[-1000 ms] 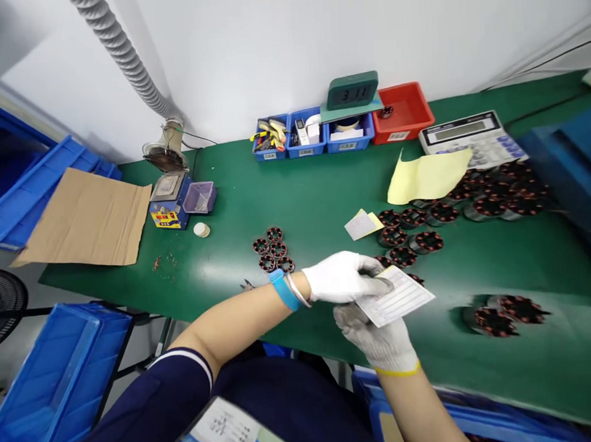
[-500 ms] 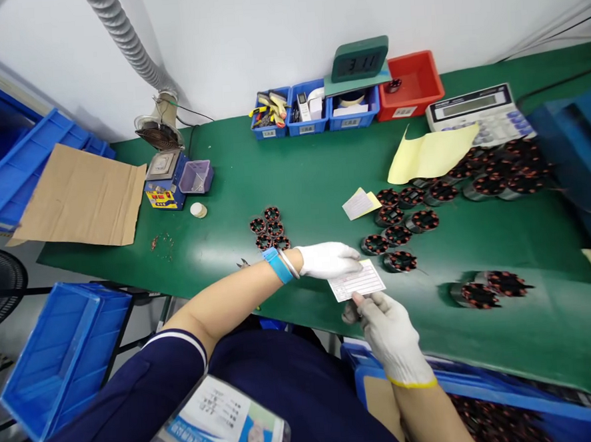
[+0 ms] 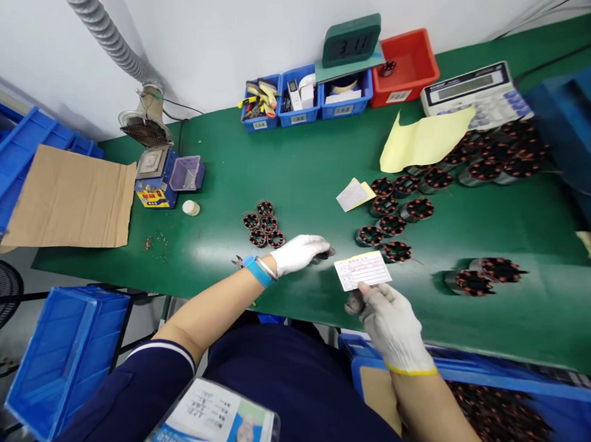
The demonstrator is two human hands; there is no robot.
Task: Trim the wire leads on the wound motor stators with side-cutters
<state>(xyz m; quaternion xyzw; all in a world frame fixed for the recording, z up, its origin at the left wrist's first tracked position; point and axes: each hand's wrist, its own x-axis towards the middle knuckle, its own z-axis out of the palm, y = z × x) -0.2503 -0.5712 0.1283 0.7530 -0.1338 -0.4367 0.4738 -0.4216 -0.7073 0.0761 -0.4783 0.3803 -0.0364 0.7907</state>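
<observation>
A white printed slip is pinched at its lower edge by my gloved right hand, above the front of the green table. To its left, my gloved left hand is off the slip, palm down, its fingertips dark; whether they hold anything cannot be made out. Several small wound cores stand in a cluster beyond my left wrist. Larger wound cores stand just behind the slip. Another slip, white over yellow, lies on the table near them.
Blue bins, a red bin, a clock and a calculator line the back. A yellow sheet covers some cores. Pliers lie beside my left wrist. A blue soldering pot stands back left.
My left hand has let go of the slip and moved left. My right hand keeps the slip, whose printed lines now show more fully. The view has shifted slightly.
</observation>
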